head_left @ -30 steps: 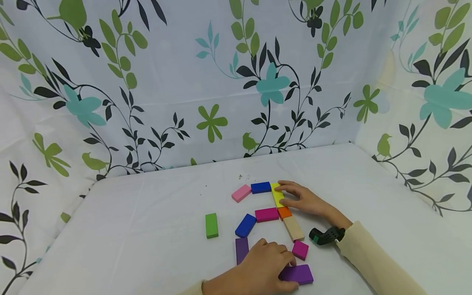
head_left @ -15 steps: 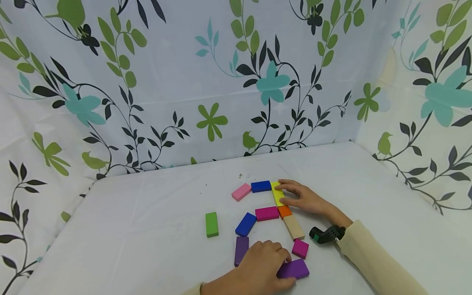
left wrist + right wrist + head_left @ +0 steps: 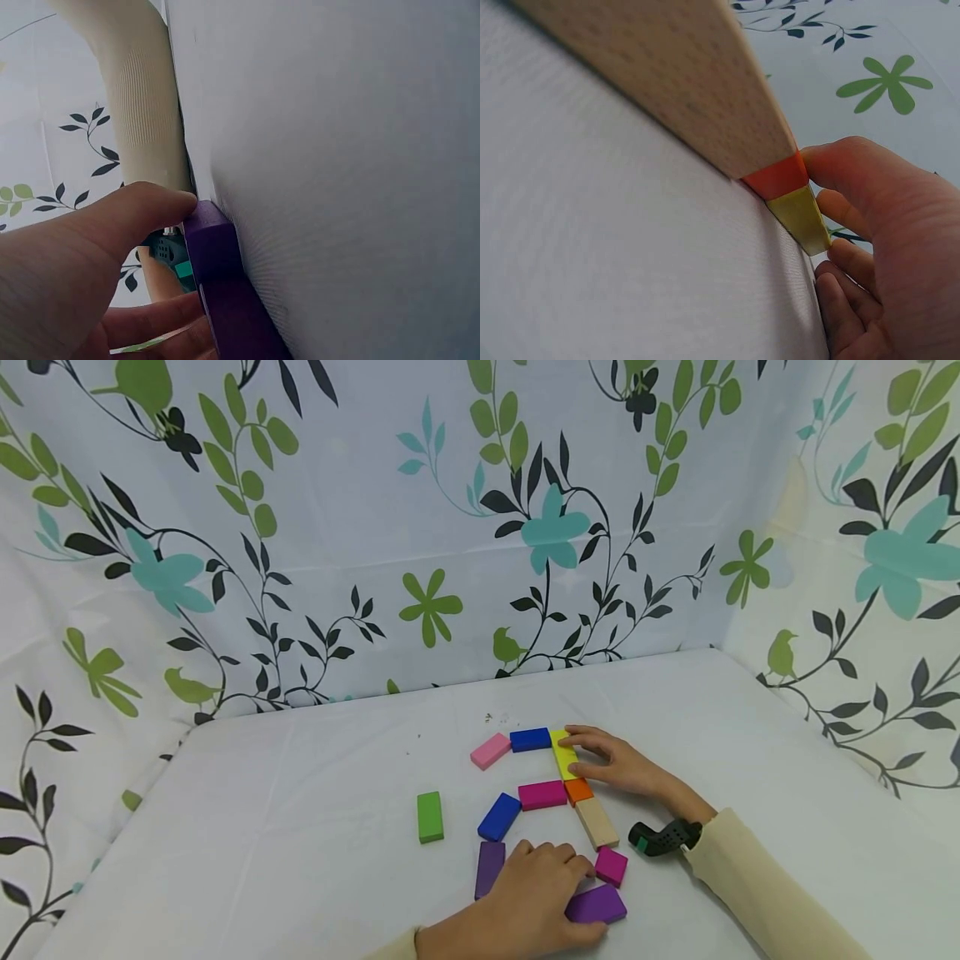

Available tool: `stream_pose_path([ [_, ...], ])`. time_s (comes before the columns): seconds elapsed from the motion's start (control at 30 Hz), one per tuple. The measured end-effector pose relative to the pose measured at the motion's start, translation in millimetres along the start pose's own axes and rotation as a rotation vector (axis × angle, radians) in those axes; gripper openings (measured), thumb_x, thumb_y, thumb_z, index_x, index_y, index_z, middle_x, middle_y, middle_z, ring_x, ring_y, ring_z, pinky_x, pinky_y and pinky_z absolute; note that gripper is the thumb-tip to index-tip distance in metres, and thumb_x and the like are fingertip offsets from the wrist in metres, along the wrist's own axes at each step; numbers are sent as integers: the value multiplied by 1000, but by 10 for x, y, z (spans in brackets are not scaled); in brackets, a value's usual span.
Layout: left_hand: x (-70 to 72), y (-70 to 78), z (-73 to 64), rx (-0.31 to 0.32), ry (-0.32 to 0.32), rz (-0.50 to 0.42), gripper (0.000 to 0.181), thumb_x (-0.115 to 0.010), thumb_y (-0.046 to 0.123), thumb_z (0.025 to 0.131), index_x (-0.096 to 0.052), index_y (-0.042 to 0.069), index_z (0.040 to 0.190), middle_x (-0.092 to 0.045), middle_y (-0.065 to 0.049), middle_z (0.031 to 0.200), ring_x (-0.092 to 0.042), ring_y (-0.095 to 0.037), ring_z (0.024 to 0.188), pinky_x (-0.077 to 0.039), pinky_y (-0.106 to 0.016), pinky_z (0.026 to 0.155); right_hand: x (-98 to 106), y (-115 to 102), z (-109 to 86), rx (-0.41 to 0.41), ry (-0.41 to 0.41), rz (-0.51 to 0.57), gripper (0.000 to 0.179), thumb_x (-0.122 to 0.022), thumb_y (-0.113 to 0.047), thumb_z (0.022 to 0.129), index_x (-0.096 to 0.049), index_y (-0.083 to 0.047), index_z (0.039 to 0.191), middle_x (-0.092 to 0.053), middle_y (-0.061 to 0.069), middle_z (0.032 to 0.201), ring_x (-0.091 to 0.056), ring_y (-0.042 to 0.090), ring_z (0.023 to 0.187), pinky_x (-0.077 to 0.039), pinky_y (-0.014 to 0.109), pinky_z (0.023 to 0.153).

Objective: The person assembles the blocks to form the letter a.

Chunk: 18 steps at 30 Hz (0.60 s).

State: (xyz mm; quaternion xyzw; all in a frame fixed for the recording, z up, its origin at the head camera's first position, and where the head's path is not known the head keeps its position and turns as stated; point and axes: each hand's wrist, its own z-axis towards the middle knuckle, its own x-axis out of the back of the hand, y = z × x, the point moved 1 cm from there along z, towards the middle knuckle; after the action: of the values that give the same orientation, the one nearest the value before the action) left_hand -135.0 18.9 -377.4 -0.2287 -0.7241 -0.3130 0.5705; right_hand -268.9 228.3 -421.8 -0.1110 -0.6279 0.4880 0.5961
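In the head view, my left hand grips a purple wooden block between thumb and fingers, flat on the white tabletop. Its thumb lies along the near side of the block; the left wrist view shows the thumb tip at the block's end. A small magenta block is just beyond. At the far end of the row, my right hand holds a yellow block, index finger at its far end and thumb lower down. An orange block butts against the yellow one, followed by a beige block.
Other blocks continue the outline: a dark purple one partly behind the left hand, two blue ones, a magenta one and a pink one. A green block lies apart at left. Patterned cloth hangs behind the table.
My left hand has slid the purple block a little to the left and away from me, turning it slightly. The right hand has stayed on the yellow block.
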Motion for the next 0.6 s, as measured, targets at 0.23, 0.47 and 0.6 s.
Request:
stream_pose_path([
  [0.23, 4, -4, 27, -6, -9, 6, 52, -64, 64, 83, -65, 26, 118, -63, 10, 108, -56, -7, 94, -46, -36, 84, -3, 15, 7, -5, -2, -3, 42, -66, -20, 93, -59, -9, 132, -38, 18, 152, -30, 42, 141, -27, 64, 108],
  [0.47, -4, 3, 49, 43, -33, -10, 67, -61, 73, 78, -63, 23, 124, -63, 9, 114, -58, -9, 100, -47, -41, 88, -8, 9, 12, -9, -2, -15, 42, -65, -21, 93, -59, -8, 133, -37, 19, 152, -31, 43, 140, -27, 63, 108],
  [0.6, -1, 7, 53, 29, -36, 0, 70, -57, 76, 79, -62, 25, 126, -62, 9, 112, -57, -9, 98, -46, -42, 87, -6, -1, 14, -3, -4, -14, 43, -65, -20, 93, -58, -7, 133, -37, 19, 152, -28, 43, 141, -26, 64, 108],
])
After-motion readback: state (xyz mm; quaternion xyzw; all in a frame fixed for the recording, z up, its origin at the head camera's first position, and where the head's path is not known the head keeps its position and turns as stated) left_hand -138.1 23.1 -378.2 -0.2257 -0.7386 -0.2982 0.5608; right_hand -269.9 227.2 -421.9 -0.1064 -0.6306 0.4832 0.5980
